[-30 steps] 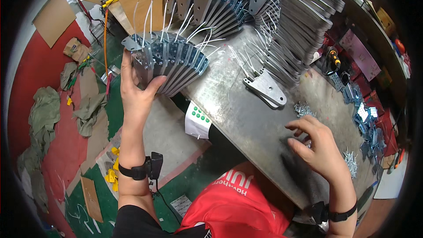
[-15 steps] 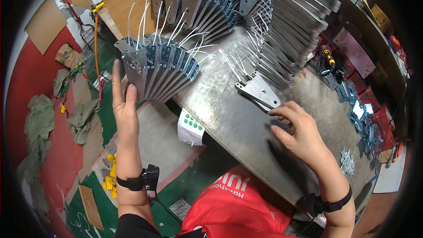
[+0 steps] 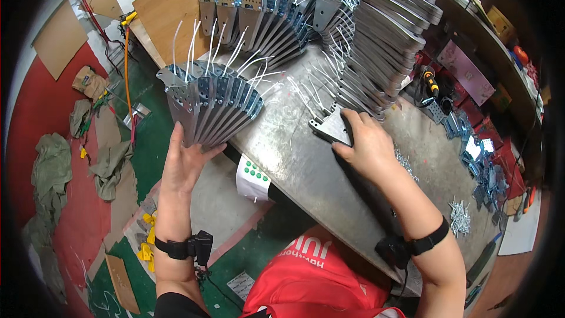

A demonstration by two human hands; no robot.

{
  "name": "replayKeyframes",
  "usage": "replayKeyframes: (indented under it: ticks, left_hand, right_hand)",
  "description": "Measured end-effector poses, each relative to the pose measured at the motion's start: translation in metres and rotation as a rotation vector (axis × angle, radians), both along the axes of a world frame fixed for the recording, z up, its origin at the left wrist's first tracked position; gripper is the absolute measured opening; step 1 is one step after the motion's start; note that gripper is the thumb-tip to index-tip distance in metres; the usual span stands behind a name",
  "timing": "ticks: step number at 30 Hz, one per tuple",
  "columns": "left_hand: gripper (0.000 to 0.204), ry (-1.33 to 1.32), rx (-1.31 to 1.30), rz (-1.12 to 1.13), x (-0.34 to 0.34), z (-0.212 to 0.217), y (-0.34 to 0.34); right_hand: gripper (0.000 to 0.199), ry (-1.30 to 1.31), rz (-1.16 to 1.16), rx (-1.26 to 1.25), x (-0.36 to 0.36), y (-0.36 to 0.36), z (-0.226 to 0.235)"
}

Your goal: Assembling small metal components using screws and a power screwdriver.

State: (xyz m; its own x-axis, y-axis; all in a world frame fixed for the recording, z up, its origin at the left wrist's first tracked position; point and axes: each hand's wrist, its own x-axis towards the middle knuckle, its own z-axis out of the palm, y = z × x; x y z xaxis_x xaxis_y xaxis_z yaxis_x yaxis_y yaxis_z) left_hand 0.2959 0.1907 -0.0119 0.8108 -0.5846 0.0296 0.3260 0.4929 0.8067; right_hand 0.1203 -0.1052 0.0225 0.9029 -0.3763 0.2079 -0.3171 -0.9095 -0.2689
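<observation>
My left hand [image 3: 183, 165] is at the near end of a fanned row of grey metal plates [image 3: 207, 106], its fingers and thumb spread against their lower tips. White wires or ties rise from the tops of these plates, which carry blue-silver perforated brackets. My right hand [image 3: 371, 144] is closed over a single tapered metal plate [image 3: 332, 128] on the metal table, the thumb at its near edge and the fingers across its top. White strands stick out of this plate's far end. My palm hides the rest of it.
A long stack of grey plates [image 3: 382, 41] runs along the table's far side, with more fanned plates [image 3: 253, 17] behind. Screws [image 3: 459, 218] and blue-silver brackets [image 3: 485, 168] lie at the right. A yellow-black tool [image 3: 431, 82] stands beyond. The metal table [image 3: 306, 182] ends in front of me.
My right hand has moved forward onto the single plate and closed on it. My left hand has lowered from beside the fanned row to its near tips.
</observation>
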Motion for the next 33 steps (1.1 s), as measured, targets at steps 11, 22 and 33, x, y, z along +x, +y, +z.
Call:
replayKeyframes:
  ticks: [11,22,33]
  left_hand:
    - [0.059,0.072,0.081,0.097,-0.009,0.011,-0.017]
    - [0.068,0.07,0.153,0.042,0.005,0.024,-0.073]
    - [0.08,0.006,0.211,-0.051,0.022,0.018,-0.145]
  right_hand:
    - [0.069,0.046,0.048,0.034,-0.006,-0.004,-0.001]
    - [0.071,-0.069,0.069,0.023,0.02,-0.005,-0.004]
    - [0.069,0.023,0.286,0.095,-0.007,-0.004,0.006]
